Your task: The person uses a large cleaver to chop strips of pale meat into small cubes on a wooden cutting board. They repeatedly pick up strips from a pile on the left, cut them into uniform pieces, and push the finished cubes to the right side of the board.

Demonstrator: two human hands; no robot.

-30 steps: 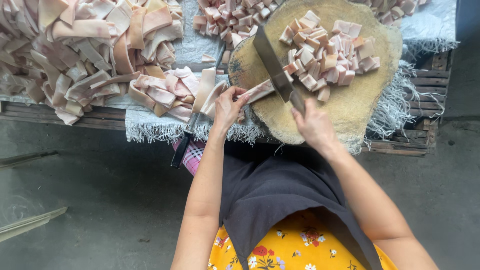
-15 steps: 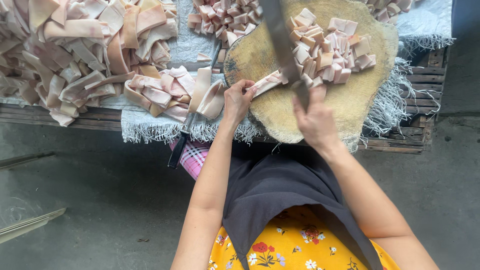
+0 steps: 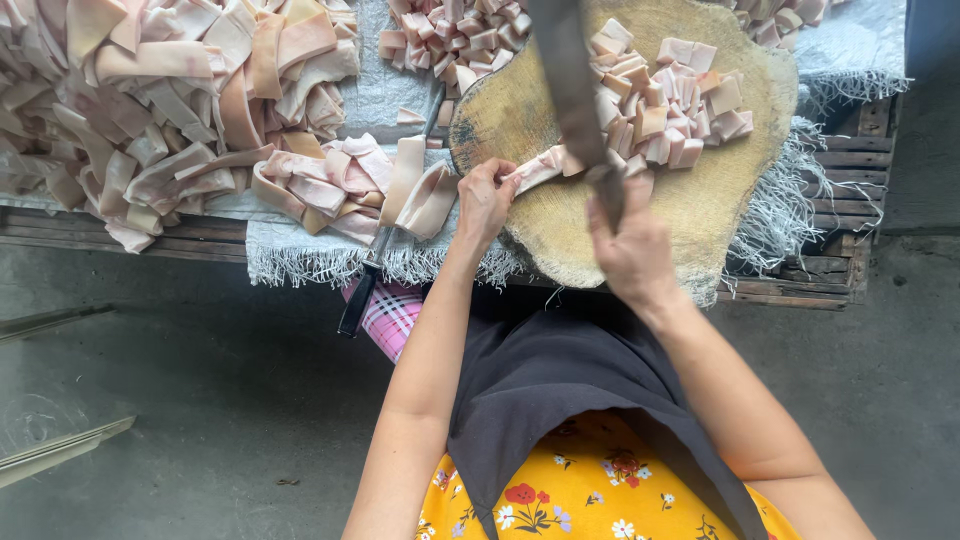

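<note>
Two hands worked the round chopping block (image 3: 700,215): our left hand (image 3: 487,200) pinched a pork-skin strip (image 3: 535,170) near its left edge, while our right hand (image 3: 632,245), fisted on the cleaver (image 3: 568,85), had swung it higher than a moment before, mid-chop.

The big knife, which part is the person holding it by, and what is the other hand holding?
The right hand grips the knife by its handle, blade raised over the chopping block. The left hand pinches one end of a strip of meat lying on the block.
</note>
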